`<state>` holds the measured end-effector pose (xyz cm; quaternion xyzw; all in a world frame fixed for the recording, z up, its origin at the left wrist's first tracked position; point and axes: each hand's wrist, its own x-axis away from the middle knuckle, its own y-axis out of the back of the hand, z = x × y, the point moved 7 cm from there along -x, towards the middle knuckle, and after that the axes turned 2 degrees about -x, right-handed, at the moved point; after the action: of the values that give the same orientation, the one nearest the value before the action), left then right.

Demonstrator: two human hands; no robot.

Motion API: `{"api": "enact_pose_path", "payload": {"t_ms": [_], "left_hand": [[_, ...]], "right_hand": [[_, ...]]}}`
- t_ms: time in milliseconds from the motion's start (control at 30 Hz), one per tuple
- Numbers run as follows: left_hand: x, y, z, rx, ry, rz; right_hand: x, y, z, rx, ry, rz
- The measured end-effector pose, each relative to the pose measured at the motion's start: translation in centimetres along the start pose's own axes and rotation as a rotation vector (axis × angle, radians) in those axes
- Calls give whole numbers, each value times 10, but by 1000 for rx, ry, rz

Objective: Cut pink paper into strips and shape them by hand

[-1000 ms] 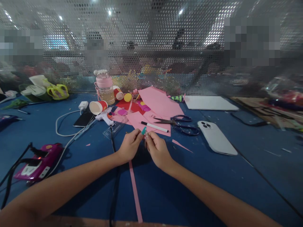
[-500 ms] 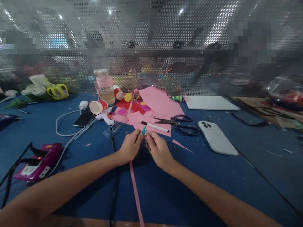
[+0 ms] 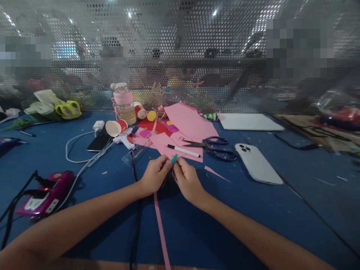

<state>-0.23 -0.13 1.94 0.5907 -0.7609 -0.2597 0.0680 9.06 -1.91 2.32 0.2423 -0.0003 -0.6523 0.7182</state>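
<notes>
My left hand (image 3: pixel 153 175) and my right hand (image 3: pixel 189 180) meet over the blue table, fingertips pinched together. A long, narrow pink paper strip (image 3: pixel 160 225) runs from beneath my left hand down towards the near table edge. Its upper end is hidden between my fingers, where a little pink shows beside my right hand. My left thumb, with a teal nail, lies across the pinch. Just beyond my fingers are a white marker with a black cap (image 3: pixel 184 150), dark-handled scissors (image 3: pixel 221 148) lying open, and pink paper sheets (image 3: pixel 194 122).
To the left are a white glue gun (image 3: pixel 125 139), a paper cup (image 3: pixel 116 128), a black phone (image 3: pixel 99 141) and a purple power strip (image 3: pixel 50 195) with cables. A bottle (image 3: pixel 123 105) stands behind. On the right lie a white phone (image 3: pixel 258 164) and a white flat slab (image 3: pixel 250 122). Perforated metal closes the back.
My left thumb has slid slightly right over the pinch, and my right fingertips have curled in behind it. The strip and the things on the table stay put.
</notes>
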Motion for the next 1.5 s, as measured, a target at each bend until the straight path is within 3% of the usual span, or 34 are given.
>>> {"api": "enact_pose_path", "payload": {"t_ms": [167,267,467,600,733,1500], "left_hand": [[0,-3,2,144,39,35],[0,-1,4,194,53,-2],[-3,6,6,10,58,-87],[-2,4,0,-123,12,-60],[-1,1,-7,-202,-59,-32],[3,3,-14,-247,-98,-84]], "right_hand": [[0,1,-2,-60,-19,-14],[0,4,-5,-91,-56,-35],[-2,7,-10,-187,-111,-50],[-5,6,-13,-221,-117,-19],[-5,3,-12,-110,-91,21],[-2,7,-8,-4,-89,-73]]}}
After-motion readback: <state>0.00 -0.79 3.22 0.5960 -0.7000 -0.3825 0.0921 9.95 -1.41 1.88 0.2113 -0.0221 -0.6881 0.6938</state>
